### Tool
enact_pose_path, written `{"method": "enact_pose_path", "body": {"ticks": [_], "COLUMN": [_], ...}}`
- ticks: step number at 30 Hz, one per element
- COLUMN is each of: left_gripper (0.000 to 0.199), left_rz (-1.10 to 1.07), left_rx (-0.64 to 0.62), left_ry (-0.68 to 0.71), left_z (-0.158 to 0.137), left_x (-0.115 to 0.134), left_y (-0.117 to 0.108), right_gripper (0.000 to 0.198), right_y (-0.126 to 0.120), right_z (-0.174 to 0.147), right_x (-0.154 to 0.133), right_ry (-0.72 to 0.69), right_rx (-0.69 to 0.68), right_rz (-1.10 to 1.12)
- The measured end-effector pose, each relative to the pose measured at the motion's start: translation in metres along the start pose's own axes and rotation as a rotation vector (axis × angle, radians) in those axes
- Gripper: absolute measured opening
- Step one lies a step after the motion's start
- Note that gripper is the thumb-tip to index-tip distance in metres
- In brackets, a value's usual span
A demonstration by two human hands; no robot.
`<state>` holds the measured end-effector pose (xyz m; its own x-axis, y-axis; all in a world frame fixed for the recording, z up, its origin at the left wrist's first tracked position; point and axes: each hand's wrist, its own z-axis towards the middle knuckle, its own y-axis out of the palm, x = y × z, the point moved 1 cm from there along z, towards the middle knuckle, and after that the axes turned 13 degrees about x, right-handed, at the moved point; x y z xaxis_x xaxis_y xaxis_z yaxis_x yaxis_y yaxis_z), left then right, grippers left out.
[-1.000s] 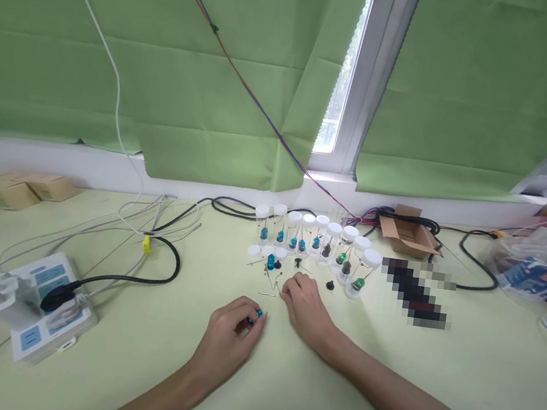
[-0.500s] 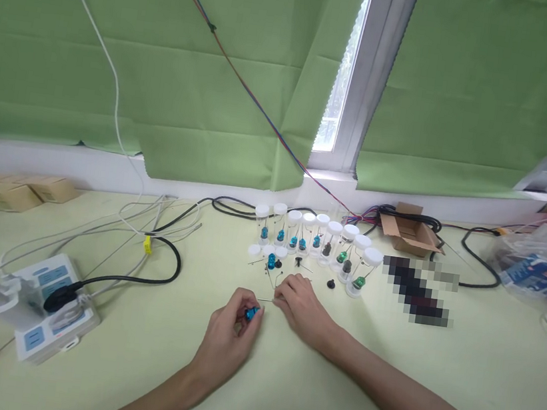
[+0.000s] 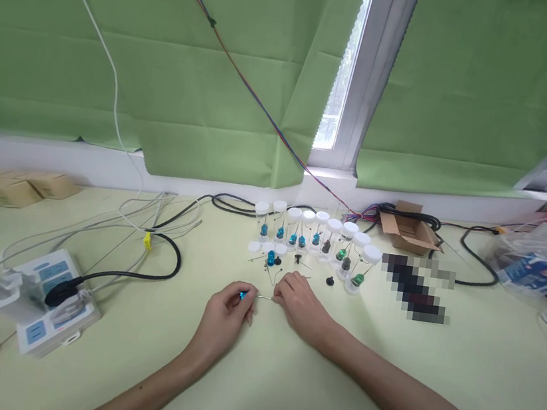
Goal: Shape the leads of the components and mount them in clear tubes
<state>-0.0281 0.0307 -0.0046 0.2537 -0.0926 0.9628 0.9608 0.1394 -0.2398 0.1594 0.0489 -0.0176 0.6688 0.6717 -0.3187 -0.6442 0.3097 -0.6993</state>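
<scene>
My left hand (image 3: 228, 307) is closed in a pinch around a small shiny blue metal part (image 3: 242, 295), mostly covered by the fingers. From it a thin metal rod (image 3: 265, 297) reaches across to my right hand (image 3: 298, 302), whose fingers are closed on the other end. Whether the rod sits inside the blue part is hidden. Just beyond the hands stands another blue metal part (image 3: 271, 258), with thin bent wires and small black pieces around it. One black knob-like piece (image 3: 330, 281) lies to the right of my right hand.
Several clear tubes with white caps (image 3: 321, 218) stand in a row behind, holding blue, grey and green parts. A power strip (image 3: 59, 301) with plugs and cables lies at left. An open cardboard box (image 3: 410, 240) and a plastic bag (image 3: 532, 266) are at right.
My left hand has shifted slightly left and up, turning so the blue part is more covered. The right hand has barely moved and still grips the rod.
</scene>
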Motion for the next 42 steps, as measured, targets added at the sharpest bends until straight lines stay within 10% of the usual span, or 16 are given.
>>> {"method": "enact_pose_path", "body": {"ticks": [20, 42], "left_gripper": [0.027, 0.026], "left_rz": [-0.150, -0.154], "left_rx": [0.015, 0.037], "left_ry": [-0.085, -0.078], "left_z": [0.002, 0.001], "left_x": [0.003, 0.007], "left_y": [0.001, 0.001], "right_gripper": [0.015, 0.018], "right_y": [0.003, -0.007], "right_z": [-0.001, 0.001], "right_x": [0.001, -0.009], "right_ry": [0.142, -0.137], "right_rx": [0.034, -0.081], "right_rz": [-0.067, -0.165]}}
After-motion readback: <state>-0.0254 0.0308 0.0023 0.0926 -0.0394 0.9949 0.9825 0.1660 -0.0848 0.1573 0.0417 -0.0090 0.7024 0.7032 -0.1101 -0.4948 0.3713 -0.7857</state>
